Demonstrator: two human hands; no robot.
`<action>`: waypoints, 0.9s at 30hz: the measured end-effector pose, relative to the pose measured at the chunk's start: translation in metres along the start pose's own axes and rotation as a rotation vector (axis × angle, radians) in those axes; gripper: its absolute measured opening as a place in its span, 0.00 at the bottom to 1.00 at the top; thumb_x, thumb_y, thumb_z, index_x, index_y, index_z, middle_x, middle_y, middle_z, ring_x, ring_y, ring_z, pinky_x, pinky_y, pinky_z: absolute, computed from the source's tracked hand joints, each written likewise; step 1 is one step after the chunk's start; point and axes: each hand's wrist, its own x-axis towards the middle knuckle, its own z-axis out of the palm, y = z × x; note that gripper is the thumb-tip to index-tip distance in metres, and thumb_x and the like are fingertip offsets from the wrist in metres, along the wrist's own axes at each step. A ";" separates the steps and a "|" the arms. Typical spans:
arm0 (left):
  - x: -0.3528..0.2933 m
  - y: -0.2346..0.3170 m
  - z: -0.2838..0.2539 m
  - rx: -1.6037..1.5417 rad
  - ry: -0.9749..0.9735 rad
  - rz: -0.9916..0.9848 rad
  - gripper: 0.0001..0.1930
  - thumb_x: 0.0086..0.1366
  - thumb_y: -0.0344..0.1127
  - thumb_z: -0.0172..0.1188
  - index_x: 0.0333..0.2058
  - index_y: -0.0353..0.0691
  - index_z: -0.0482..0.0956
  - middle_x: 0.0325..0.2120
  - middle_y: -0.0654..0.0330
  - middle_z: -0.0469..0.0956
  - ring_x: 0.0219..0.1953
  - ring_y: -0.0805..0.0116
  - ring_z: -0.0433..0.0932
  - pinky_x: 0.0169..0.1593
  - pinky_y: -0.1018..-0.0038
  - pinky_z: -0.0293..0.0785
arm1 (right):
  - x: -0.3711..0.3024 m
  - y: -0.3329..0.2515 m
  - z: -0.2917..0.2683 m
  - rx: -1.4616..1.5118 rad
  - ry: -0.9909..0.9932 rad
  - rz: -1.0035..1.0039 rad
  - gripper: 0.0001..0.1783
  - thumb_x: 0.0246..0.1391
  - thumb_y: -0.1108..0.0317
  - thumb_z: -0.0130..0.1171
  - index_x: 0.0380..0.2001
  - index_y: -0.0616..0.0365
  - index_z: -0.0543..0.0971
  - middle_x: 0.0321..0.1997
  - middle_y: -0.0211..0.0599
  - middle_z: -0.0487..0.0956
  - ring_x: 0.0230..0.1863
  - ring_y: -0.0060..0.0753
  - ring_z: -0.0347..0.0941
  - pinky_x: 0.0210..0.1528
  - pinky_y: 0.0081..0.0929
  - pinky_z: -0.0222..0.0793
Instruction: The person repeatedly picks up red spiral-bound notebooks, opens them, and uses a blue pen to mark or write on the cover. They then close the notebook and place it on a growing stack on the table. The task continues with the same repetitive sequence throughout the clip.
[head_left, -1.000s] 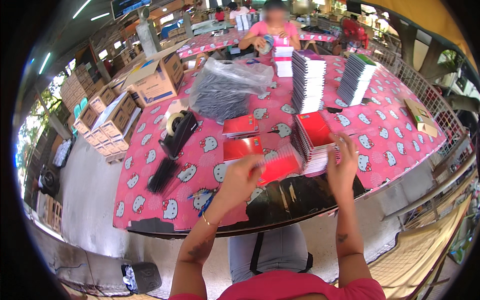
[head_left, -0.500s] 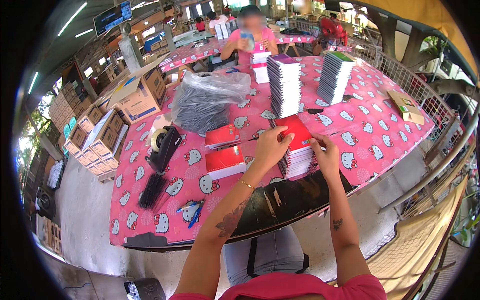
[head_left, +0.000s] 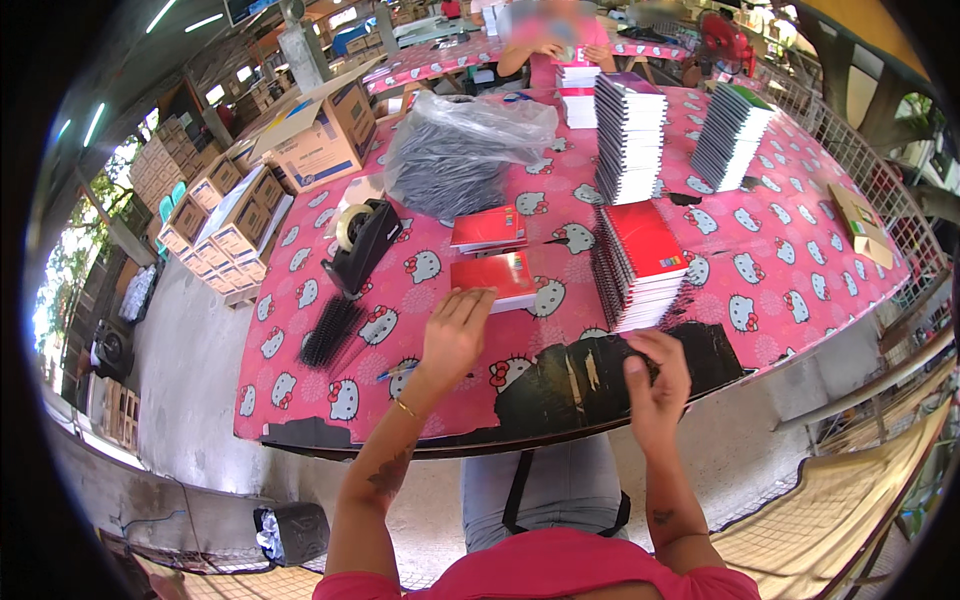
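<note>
A stack of red-covered spiral notebooks (head_left: pixel 648 245) stands in front of me, right of centre. My right hand (head_left: pixel 655 385) hovers just below it over the table's front edge, empty, with thumb and fingers apart. My left hand (head_left: pixel 457 335) reaches to the nearer pile of red-covered unbound booklets (head_left: pixel 490 275). Its fingers are stretched out at the pile's front left corner; whether they touch it is hard to tell. Another red booklet pile (head_left: pixel 488 228) lies just behind. Black spiral binding coils (head_left: pixel 332 332) lie to the left, and a pen (head_left: pixel 398 370) is partly behind my left forearm.
A black tape dispenser (head_left: pixel 362 245) and a plastic bag of dark items (head_left: pixel 455 165) stand left. Tall notebook stacks, one purple-topped (head_left: pixel 630 140) and one green-topped (head_left: pixel 732 135), rise behind. Cartons (head_left: pixel 320 135) stand at the far left. A person (head_left: pixel 555 50) works across the table.
Both hands have left the red spiral notebook stack. My left hand moved left to the booklets; my right drew back toward the table edge. The view has shifted.
</note>
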 end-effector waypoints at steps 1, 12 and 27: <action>0.004 0.018 -0.015 -0.035 -0.036 -0.034 0.22 0.56 0.27 0.60 0.51 0.33 0.76 0.44 0.50 0.79 0.50 0.51 0.77 0.56 0.57 0.72 | -0.004 0.002 0.012 0.014 -0.026 0.006 0.15 0.53 0.75 0.64 0.45 0.63 0.79 0.48 0.47 0.79 0.52 0.45 0.74 0.57 0.35 0.67; -0.091 -0.078 -0.046 0.330 0.005 -0.454 0.12 0.57 0.38 0.63 0.35 0.36 0.81 0.38 0.51 0.78 0.42 0.50 0.75 0.46 0.58 0.75 | -0.051 0.079 0.054 0.349 -0.386 0.496 0.20 0.52 0.80 0.67 0.48 0.60 0.76 0.44 0.34 0.78 0.43 0.22 0.73 0.48 0.20 0.68; -0.084 0.055 -0.049 -0.531 0.069 -0.581 0.09 0.62 0.27 0.64 0.41 0.36 0.82 0.28 0.54 0.79 0.23 0.67 0.76 0.27 0.75 0.71 | -0.037 0.071 0.076 0.421 -0.584 0.461 0.12 0.57 0.73 0.66 0.43 0.63 0.80 0.41 0.30 0.79 0.43 0.18 0.73 0.46 0.19 0.68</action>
